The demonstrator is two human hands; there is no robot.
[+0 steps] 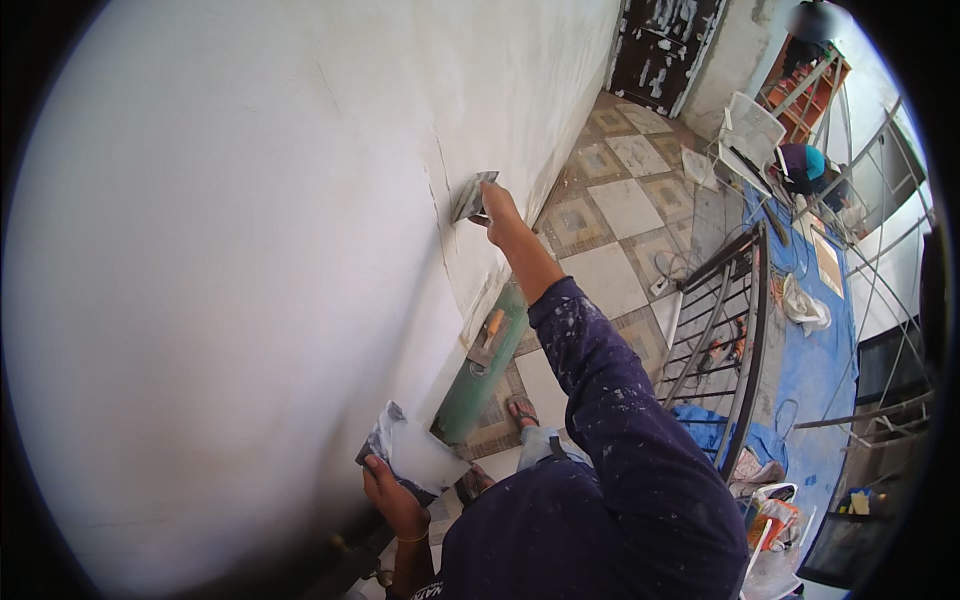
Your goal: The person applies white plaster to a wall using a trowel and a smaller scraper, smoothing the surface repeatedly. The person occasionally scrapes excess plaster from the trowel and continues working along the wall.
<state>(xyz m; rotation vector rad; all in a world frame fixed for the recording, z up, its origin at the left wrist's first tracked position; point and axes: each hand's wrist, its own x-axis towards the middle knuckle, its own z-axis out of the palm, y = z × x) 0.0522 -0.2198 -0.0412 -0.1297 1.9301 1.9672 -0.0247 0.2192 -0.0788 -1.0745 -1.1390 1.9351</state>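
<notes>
My right hand stretches far ahead with its fingers closed on a putty knife. The wide blade lies against the white wall, beside a thin vertical crack. Low and close to my body, my left hand grips the edge of a flat board loaded with white putty. Between the two hands, a trowel with an orange handle rests on a green cylinder along the wall's foot.
A dark metal railing runs along my right. Beyond it are blue sheeting, scaffold bars and a bent-over person. A white chair stands on the far tiles, near a dark patched door.
</notes>
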